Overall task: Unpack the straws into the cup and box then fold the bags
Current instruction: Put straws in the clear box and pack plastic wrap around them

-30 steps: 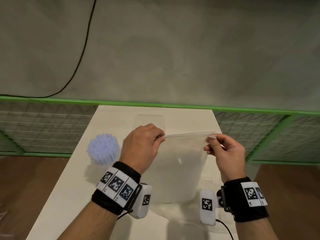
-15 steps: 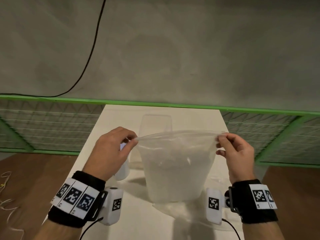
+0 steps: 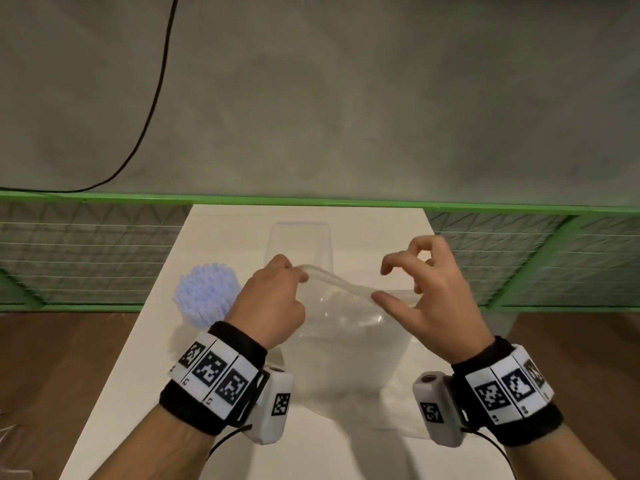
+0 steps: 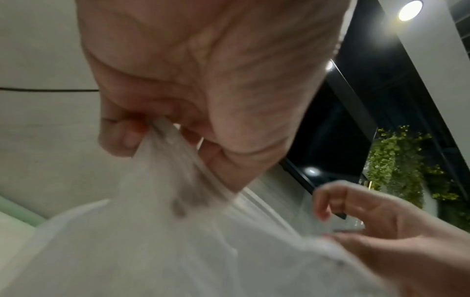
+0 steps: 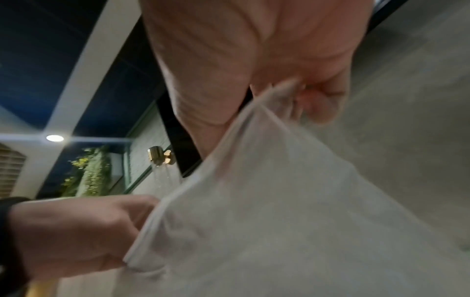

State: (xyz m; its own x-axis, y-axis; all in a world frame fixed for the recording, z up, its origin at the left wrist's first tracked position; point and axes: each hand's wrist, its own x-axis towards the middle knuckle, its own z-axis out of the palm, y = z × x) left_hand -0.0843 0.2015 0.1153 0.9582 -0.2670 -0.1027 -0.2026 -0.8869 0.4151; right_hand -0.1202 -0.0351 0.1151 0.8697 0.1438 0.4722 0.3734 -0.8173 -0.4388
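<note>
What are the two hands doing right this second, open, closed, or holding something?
Left hand: closed, pinching the top edge of the clear plastic bag.
Right hand: fingers spread and loosely curled at the bag's rim; whether it grips cannot be told.

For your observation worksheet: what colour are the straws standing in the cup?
Pale lavender-blue straws, clearest in the head view.

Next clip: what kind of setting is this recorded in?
Probably an indoor café or shop-like space, not a lab: a narrow white table against a grey concrete wall, green metal mesh railing, and recessed ceiling lights with hanging green foliage.
</note>
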